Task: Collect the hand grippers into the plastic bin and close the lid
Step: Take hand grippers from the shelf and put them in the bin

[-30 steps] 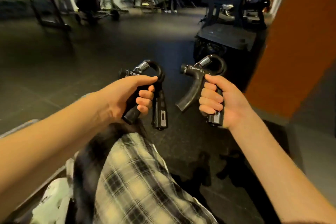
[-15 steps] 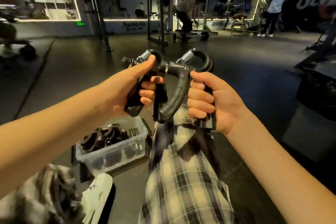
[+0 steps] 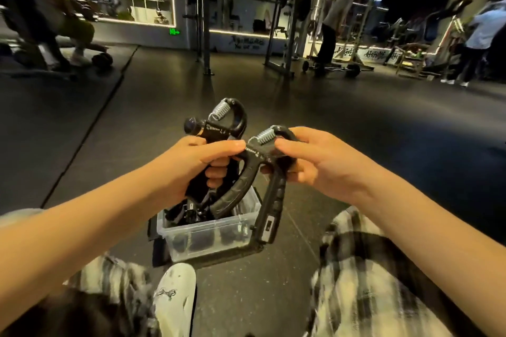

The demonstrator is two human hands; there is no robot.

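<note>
Dark rubber gym floor (image 3: 356, 145), racks and mirrors along the far wall; the person sits with plaid-trousered legs (image 3: 369, 282) apart and a white shoe (image 3: 175, 295) near centre.

Change from half a second ago: the clear plastic bin (image 3: 208, 238), then near left beneath the left forearm, now stands directly below both hands; the right hand (image 3: 323, 164), then wrapped round a handle, now has hold of its gripper at the top.

Grip: the left hand (image 3: 202, 161) is curled tight round the handles of the first hand gripper (image 3: 227, 117), spring end upward; the right hand pinches the second hand gripper (image 3: 269, 216) by its head beside the spring, thumb and fingertips only, handles hanging down over the bin's right edge; the two grippers touch.

The bin is lidless and holds more black grippers (image 3: 189, 210).
</note>
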